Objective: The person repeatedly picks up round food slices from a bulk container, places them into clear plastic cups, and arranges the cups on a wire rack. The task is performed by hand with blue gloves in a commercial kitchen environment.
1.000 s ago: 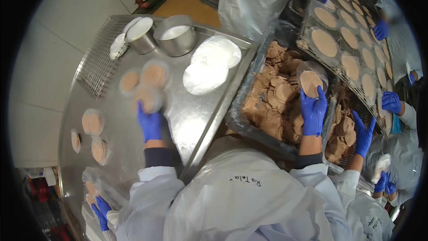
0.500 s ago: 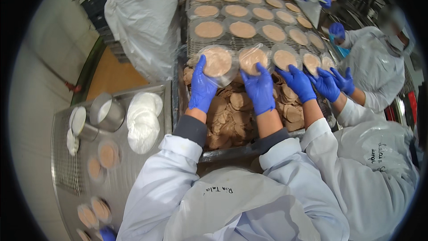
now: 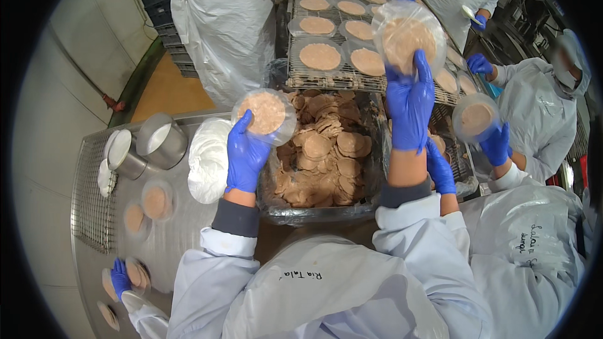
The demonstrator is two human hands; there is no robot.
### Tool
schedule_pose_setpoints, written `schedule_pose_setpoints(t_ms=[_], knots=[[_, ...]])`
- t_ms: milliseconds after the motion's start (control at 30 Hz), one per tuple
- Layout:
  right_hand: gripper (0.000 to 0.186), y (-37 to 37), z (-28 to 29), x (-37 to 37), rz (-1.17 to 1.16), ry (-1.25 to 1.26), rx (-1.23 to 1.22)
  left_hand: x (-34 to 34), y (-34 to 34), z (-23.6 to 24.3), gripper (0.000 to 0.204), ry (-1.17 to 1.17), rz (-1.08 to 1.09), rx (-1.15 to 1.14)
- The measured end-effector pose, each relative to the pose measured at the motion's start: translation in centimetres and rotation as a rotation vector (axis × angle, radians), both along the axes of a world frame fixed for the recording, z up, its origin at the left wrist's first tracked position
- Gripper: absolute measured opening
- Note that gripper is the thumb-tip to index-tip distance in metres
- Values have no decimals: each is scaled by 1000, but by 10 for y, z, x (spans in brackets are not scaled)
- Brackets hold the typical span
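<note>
My left hand [image 3: 247, 162], in a blue glove, grips the edge of a round, pale tan patty [image 3: 264, 112] on a clear round sheet. It is above the left edge of a bin [image 3: 301, 215] heaped with brown round slices [image 3: 320, 166]. Another patty on a clear sheet [image 3: 407, 36] is in my gloved right hand [image 3: 410, 103], raised over the near right part of the mesh conveyor [image 3: 300, 80]. The thumb lies across its lower edge; the other fingers are hidden behind. Rows of similar patties [image 3: 320, 56] lie on the conveyor.
At right, a co-worker's gloved hand [image 3: 497, 145] holds another patty [image 3: 475, 118]. Several other people stand along the conveyor. On the steel table [image 3: 188, 229] at left are a stack of white discs [image 3: 209, 162], metal pots [image 3: 162, 141] and patties [image 3: 156, 203]. A co-worker's hand [image 3: 120, 278] touches patties there.
My hands have moved apart with their patties, the left toward the bin's left edge, the right up and rightward. The co-worker's patty at right is lifted too. The view has shifted.
</note>
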State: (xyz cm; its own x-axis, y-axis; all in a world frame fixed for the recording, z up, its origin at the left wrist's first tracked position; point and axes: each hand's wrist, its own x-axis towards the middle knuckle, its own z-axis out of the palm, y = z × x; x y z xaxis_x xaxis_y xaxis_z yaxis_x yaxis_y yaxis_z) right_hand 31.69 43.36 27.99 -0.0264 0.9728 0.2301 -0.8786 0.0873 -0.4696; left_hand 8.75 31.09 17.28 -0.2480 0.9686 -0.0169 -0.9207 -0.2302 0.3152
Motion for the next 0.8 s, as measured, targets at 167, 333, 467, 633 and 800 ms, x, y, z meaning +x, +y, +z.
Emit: schedule_pose_setpoints(t_ms=[167, 333, 467, 633, 800], knots=[[40, 28, -63, -5, -86, -201, -171, -6, -3, -22, 46, -63, -28, -87], [59, -21, -119, 8, 232, -147, -454, -7, 16, -40, 50, -92, -9, -149], [77, -20, -122, 20, 127, 48, -497, 29, 57, -21, 56, -30, -34, -78], [63, -4, -90, 10, 170, 61, -376, 76, 95, 3, 46, 55, -145, -69], [49, -3, -98, 15, 116, -145, -289, 57, 51, -26, 46, 96, -78, -91]])
